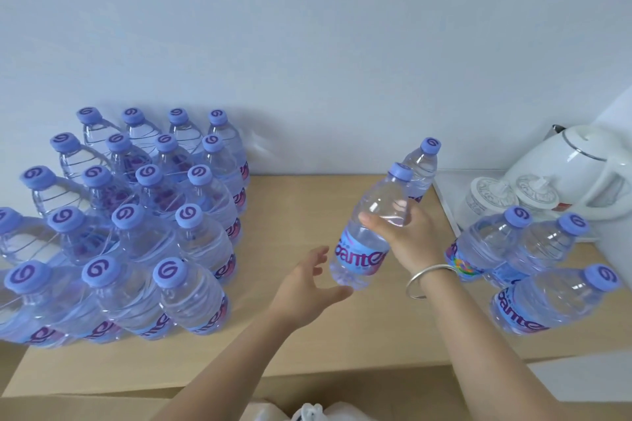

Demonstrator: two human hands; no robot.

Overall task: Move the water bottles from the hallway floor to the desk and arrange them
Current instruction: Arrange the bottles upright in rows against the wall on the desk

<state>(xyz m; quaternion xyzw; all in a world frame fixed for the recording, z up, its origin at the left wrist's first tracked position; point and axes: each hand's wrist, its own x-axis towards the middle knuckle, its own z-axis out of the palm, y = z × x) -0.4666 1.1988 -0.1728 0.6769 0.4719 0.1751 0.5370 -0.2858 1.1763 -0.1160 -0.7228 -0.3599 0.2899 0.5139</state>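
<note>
Reaching over the worktop's (pixel 301 202) front edge, the left hand (pixel 309 278) is spreading its fingers, thumb just under a tilted water bottle (pixel 371 232). Right hand (pixel 408 236) is gripping that bottle around its middle. Beyond, packed bottles (pixel 136 225) are standing toward the left edge, a kettle (pixel 578 167) sitting in the far right corner

Both forearms are bare, with no sleeves showing, and a thin silver bangle (pixel 427 278) circles the right wrist.
</note>
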